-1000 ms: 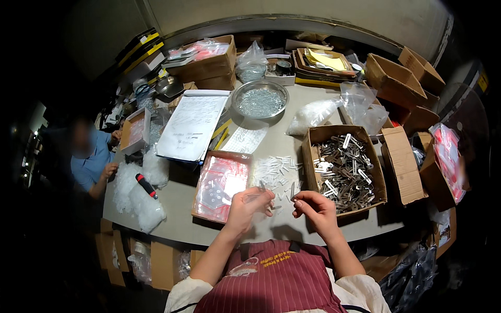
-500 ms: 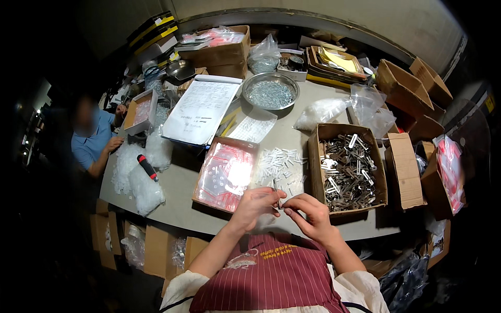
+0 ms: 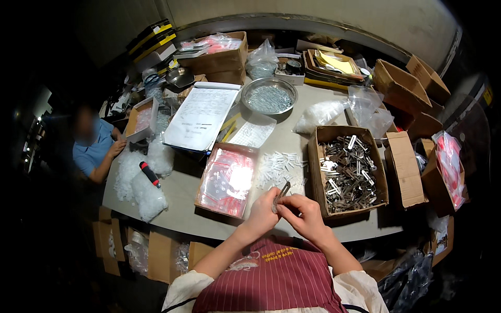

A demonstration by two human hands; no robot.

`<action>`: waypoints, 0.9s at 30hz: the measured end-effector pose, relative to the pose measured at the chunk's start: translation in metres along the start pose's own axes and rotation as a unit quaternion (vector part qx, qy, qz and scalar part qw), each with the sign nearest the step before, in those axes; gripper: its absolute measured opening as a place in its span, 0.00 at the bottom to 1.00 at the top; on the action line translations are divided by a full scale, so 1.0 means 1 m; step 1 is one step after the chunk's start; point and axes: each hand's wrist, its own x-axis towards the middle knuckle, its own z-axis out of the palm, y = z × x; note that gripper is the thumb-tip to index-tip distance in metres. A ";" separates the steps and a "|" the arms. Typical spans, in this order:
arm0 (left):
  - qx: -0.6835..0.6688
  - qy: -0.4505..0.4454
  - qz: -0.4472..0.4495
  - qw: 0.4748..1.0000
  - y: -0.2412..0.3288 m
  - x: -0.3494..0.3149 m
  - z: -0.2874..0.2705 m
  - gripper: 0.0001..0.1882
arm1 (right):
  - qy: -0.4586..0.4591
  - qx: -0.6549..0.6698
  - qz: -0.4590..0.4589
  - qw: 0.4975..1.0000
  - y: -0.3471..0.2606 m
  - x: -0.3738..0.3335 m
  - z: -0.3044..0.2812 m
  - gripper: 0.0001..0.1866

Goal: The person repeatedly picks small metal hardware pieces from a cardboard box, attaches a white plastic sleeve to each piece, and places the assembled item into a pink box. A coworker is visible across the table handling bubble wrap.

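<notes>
A small, narrow metal piece (image 3: 283,189), seemingly slotted, sticks up at a slant from between the fingers of my left hand (image 3: 264,215), which is closed on it. My right hand (image 3: 305,213) is pinched against the piece's lower end, fingertips touching my left fingers. What those right fingertips hold is hidden. Just beyond my hands, many small white plastic pieces (image 3: 280,166) lie spread on the table. To the right stands a cardboard box (image 3: 319,180) full of similar metal pieces (image 3: 355,167). Left of the white pieces is a shallow box (image 3: 200,197) of red-edged clear bags (image 3: 225,182).
A steel bowl (image 3: 289,107) of small shiny parts and a clipboard of papers (image 3: 201,112) sit farther back. At left, a red-and-black tool (image 3: 150,175) rests on bags of white pieces (image 3: 148,198). A co-worker in a blue shirt (image 3: 94,156) is at the left edge.
My hands have drawn closer together and slightly downward. The metal piece now tilts to the right, its upper end clear of my fingers. The co-worker's hands have come together.
</notes>
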 end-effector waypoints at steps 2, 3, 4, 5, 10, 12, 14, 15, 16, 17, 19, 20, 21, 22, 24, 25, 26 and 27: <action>-0.019 -0.017 0.005 1.000 0.003 0.000 -0.004 0.16 | -0.128 0.060 0.115 0.983 0.000 -0.002 -0.009 0.13; -0.019 -0.027 0.006 0.999 0.004 -0.001 -0.006 0.15 | -0.192 0.090 0.171 0.962 -0.001 -0.002 -0.013 0.14; -0.019 -0.037 0.007 0.999 0.004 -0.001 -0.008 0.15 | -0.214 0.093 0.133 0.963 0.000 -0.002 -0.016 0.17; -0.019 -0.049 0.007 0.999 0.007 -0.004 -0.010 0.15 | -0.235 0.076 0.109 0.963 -0.001 -0.002 -0.021 0.18; -0.099 -0.100 -0.027 0.990 0.019 -0.002 -0.017 0.14 | -0.267 0.002 0.036 0.963 -0.003 0.009 -0.044 0.18; -0.097 -0.098 0.000 0.990 0.019 0.000 -0.017 0.14 | -0.252 -0.038 -0.002 0.967 -0.006 0.011 -0.044 0.15; -0.090 -0.095 0.017 0.991 0.023 0.000 -0.019 0.14 | -0.220 -0.045 -0.020 0.974 -0.011 0.012 -0.045 0.13; -0.115 -0.069 0.012 0.991 0.023 -0.001 -0.019 0.14 | -0.205 -0.047 -0.029 0.977 -0.016 0.015 -0.045 0.12; -0.140 -0.043 0.008 0.989 0.023 -0.003 -0.020 0.14 | -0.177 -0.014 0.033 0.984 -0.026 0.016 -0.052 0.11; -0.165 -0.019 0.005 0.986 0.023 -0.003 -0.020 0.14 | -0.112 0.039 0.089 0.989 -0.029 0.012 -0.054 0.11; -0.172 -0.014 -0.002 0.985 0.024 -0.003 -0.022 0.15 | 0.042 -0.015 -0.005 0.999 -0.037 0.023 -0.053 0.08; -0.176 -0.014 -0.006 0.984 0.024 -0.004 -0.022 0.15 | 0.016 -0.068 0.010 0.998 -0.044 0.027 -0.058 0.07; -0.156 -0.018 0.001 0.988 0.025 -0.004 -0.022 0.15 | 0.012 -0.073 -0.015 0.997 -0.038 0.027 -0.054 0.06; -0.136 -0.021 0.009 0.991 0.027 -0.005 -0.020 0.15 | 0.007 -0.078 -0.040 0.996 -0.027 0.028 -0.046 0.06; -0.090 -0.017 0.038 0.995 0.029 -0.004 -0.018 0.15 | 0.012 -0.067 -0.069 0.995 -0.018 0.027 -0.033 0.05; -0.078 -0.021 0.050 0.996 0.026 -0.003 -0.017 0.15 | -0.005 -0.073 -0.072 0.995 -0.018 0.025 -0.030 0.06; -0.065 -0.024 0.058 0.996 0.024 -0.003 -0.016 0.15 | -0.029 -0.077 -0.086 0.993 -0.018 0.022 -0.025 0.06; -0.052 -0.027 0.067 0.996 0.023 -0.003 -0.016 0.15 | -0.053 -0.081 -0.099 0.990 -0.019 0.020 -0.021 0.06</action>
